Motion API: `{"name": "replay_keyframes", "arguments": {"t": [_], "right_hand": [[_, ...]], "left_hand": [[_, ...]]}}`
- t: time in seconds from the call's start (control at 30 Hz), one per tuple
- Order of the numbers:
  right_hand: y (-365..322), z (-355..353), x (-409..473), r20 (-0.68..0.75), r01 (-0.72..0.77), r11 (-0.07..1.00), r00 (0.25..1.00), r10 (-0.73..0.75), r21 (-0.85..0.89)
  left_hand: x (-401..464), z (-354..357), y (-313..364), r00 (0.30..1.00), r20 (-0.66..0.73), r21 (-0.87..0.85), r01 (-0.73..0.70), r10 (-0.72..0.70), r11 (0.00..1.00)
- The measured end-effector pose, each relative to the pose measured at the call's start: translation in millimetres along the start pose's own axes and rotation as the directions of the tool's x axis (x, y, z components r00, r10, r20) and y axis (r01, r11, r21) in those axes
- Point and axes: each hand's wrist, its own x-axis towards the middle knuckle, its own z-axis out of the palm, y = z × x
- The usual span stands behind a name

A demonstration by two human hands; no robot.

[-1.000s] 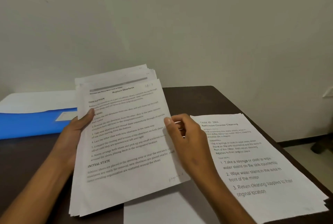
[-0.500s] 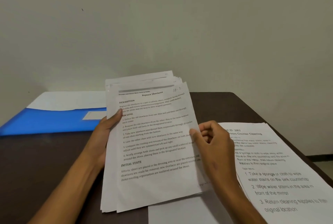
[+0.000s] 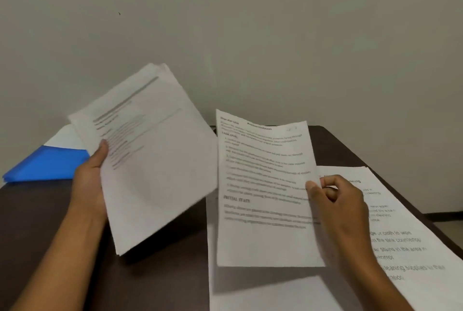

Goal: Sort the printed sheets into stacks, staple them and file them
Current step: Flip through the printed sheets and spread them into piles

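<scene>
My left hand (image 3: pixel 91 180) grips a stack of printed sheets (image 3: pixel 150 160) by its left edge, tilted and held above the dark table (image 3: pixel 50 223). My right hand (image 3: pixel 335 200) pinches a single printed sheet (image 3: pixel 263 185) at its right edge and holds it apart from the stack, above a white sheet lying on the table (image 3: pixel 263 290). A pile of sheets with large print (image 3: pixel 411 243) lies flat at the right, partly hidden by my right hand and forearm.
A blue folder (image 3: pixel 45 165) with white paper (image 3: pixel 65 137) behind it lies at the back left of the table. A plain wall rises right behind the table. The table's right edge runs diagonally past the right pile, with floor beyond it.
My right hand has pulled the top sheet off the stack and carried it to the right. My left hand has swung the remaining stack leftward and tilted it.
</scene>
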Motion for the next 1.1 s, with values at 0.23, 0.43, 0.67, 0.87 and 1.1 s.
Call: {"name": "replay_keyframes", "arguments": {"t": [0.23, 0.43, 0.67, 0.87, 1.1], "right_hand": [[16, -19, -4, -0.007, -0.012, 0.999, 1.0, 0.012, -0.038], [20, -26, -6, 0.007, -0.032, 0.997, 0.999, 0.032, -0.071], [30, -98, 30, -0.023, -0.137, 0.991, 0.99, 0.137, -0.004], [74, -165, 73, -0.035, -0.309, 0.939, 0.948, 0.317, 0.151], [89, -169, 80, -0.03, -0.245, 0.967, 0.969, 0.243, -0.066]], "left_hand": [[12, -34, 7, 0.976, -0.18, -0.005, -0.127, 0.124, 0.992], [12, -34, 3, 0.982, -0.159, 0.0, -0.105, 0.104, 0.994], [9, -14, -7, 0.997, -0.08, 0.067, 0.021, -0.016, 0.998], [7, 1, -19, 0.995, -0.015, 0.073, 0.098, -0.097, 0.993], [-1, 12, -24, 0.993, 0.019, 0.087, 0.112, -0.114, 0.99]]}}
